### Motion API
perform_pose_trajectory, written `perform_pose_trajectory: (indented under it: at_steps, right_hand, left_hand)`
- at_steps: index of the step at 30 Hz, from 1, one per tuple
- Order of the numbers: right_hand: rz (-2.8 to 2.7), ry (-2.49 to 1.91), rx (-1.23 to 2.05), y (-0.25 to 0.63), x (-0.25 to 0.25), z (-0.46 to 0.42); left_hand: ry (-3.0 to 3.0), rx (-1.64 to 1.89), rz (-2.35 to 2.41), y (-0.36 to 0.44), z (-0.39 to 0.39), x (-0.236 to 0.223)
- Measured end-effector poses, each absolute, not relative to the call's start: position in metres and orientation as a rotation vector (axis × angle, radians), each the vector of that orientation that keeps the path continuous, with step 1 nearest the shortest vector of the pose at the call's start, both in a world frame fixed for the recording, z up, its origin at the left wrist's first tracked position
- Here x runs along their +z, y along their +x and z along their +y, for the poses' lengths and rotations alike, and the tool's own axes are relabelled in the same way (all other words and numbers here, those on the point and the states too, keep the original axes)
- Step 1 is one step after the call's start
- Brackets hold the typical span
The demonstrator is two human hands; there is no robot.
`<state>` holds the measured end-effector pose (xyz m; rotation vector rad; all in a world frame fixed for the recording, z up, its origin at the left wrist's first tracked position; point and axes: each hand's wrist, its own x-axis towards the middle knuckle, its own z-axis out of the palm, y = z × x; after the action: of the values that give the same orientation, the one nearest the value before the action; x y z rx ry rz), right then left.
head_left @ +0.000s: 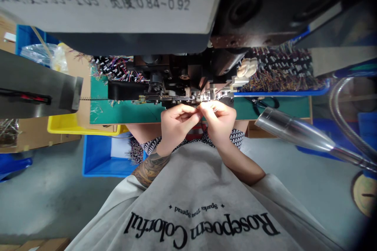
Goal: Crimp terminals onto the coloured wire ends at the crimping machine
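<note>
My left hand (178, 123) and my right hand (219, 121) meet at the fingertips, just in front of the working head of a dark machine (184, 74). Both are closed in a pinch, thumbs against bent fingers. Something small and pale shows at the right fingertips, too small to name. Whatever the left fingers grip is hidden. Bright light falls on the small metal parts (210, 93) right behind my fingers. A strip of small metal terminals (94, 98) runs in from the left toward these parts.
Bundles of thin coloured wires with connectors (279, 68) fill a blue tray (294, 93) on the right; more wire bundles (118, 66) lie left. Black-handled pliers (265, 104) rest on the green mat (129, 113). A metal lamp (294, 129) juts in from the right. A blue bin (100, 164) stands below left.
</note>
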<state>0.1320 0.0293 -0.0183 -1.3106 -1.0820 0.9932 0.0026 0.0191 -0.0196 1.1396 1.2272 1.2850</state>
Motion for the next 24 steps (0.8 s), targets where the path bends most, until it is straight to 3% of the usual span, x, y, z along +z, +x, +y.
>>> perform_pose_trajectory:
  at_steps: [24]
  right_hand:
    - [-1.067,-1.326,1.004,0.1319,-0.0195,0.0276]
  left_hand:
    - [1.134,1.252,1.251,0.0013,0.0171,-0.0208]
